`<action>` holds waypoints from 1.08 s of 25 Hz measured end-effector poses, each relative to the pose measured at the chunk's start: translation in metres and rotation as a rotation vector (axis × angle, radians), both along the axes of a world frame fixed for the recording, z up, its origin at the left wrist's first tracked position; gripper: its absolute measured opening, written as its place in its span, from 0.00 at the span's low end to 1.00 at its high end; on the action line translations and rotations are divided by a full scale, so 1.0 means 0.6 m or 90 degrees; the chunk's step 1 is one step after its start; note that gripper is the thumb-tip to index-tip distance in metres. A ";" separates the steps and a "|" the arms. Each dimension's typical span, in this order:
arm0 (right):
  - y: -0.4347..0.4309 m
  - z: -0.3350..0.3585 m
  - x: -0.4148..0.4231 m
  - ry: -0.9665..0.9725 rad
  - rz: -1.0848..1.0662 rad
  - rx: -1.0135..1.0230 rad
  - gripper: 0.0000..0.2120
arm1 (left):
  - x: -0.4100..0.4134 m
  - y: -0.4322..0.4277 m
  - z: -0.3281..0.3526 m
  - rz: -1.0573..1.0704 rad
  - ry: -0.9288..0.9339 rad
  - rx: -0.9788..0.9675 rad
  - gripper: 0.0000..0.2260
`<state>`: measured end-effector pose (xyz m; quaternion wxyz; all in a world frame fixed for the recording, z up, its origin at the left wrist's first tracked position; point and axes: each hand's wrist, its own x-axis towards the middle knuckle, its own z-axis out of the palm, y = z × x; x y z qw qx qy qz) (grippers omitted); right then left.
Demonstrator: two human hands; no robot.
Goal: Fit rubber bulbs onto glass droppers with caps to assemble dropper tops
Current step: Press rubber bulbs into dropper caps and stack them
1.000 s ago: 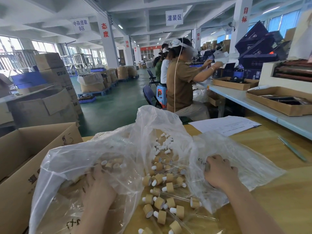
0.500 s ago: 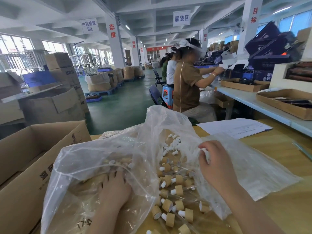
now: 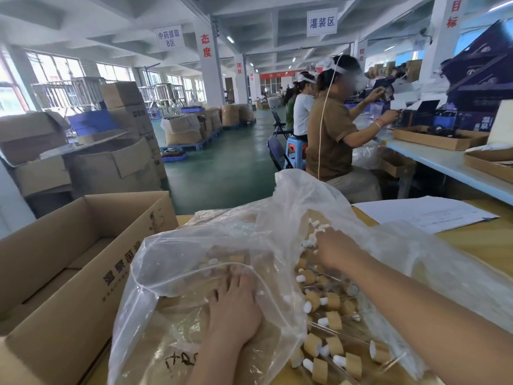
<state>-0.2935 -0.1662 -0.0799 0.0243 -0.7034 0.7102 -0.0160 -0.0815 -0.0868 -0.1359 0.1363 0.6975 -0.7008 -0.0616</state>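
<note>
Hands in dropper parts spilled from a plastic bag (image 3: 194, 245).
I saw the left hand (image 3: 233, 307) flat, fingers straight, steadying capped droppers (image 3: 334, 320). The right hand (image 3: 336, 251) was at the white rubber bulbs (image 3: 313, 234), likely picking one; fingertips hidden, grip unclear.

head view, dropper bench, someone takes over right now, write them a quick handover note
Left hand: open, fingers spread flat on the tan caps inside the clear bag.
Right hand: over the loose white bulbs; its fingertips are hidden, so I cannot tell whether it holds one.
Done: a heap of dropper tops with bulbs on lies between the forearms.
Left: plenty of loose bulbs and bagged caps, so likely many more to fit.
An open cardboard box stands at the left.
</note>
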 end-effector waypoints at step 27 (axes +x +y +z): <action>0.175 -0.025 -0.064 -0.602 0.110 -0.374 0.09 | 0.008 0.007 0.015 0.027 0.260 -0.098 0.08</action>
